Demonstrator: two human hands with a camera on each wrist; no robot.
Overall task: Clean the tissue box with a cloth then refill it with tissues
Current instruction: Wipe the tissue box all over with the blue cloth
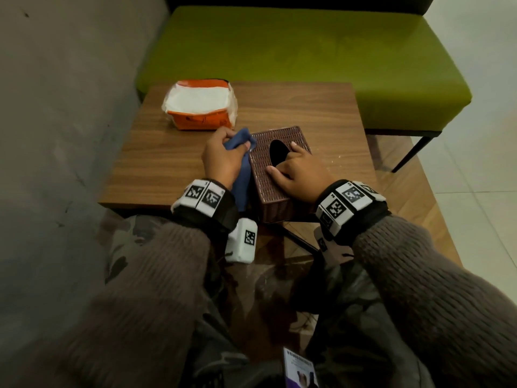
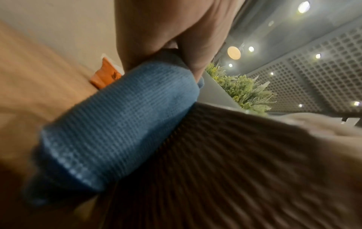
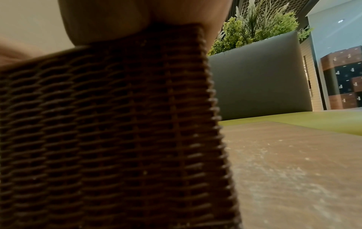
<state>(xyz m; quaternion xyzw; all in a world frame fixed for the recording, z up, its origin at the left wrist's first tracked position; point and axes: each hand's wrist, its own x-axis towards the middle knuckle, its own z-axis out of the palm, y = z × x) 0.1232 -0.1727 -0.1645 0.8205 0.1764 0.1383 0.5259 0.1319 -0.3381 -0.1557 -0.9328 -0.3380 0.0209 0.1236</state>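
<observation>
A brown wicker tissue box (image 1: 261,163) with a dark oval slot on top stands near the front edge of the wooden table (image 1: 167,158). My left hand (image 1: 223,155) grips a bunched blue cloth (image 1: 240,180) and holds it against the box's left side; in the left wrist view the cloth (image 2: 121,120) lies along the wicker (image 2: 225,162). My right hand (image 1: 296,169) sits on the box top, fingers curled at the slot's rim and thumb on the lid. The right wrist view shows the palm (image 3: 117,15) over the box's wall (image 3: 117,124). An opened orange tissue pack (image 1: 200,105) lies at the table's back left.
A green bench (image 1: 293,49) runs behind the table, and a grey wall is on the left. Pale dust specks lie on the tabletop (image 3: 293,162) to the right of the box. Planter greenery (image 3: 254,27) rises behind the bench back.
</observation>
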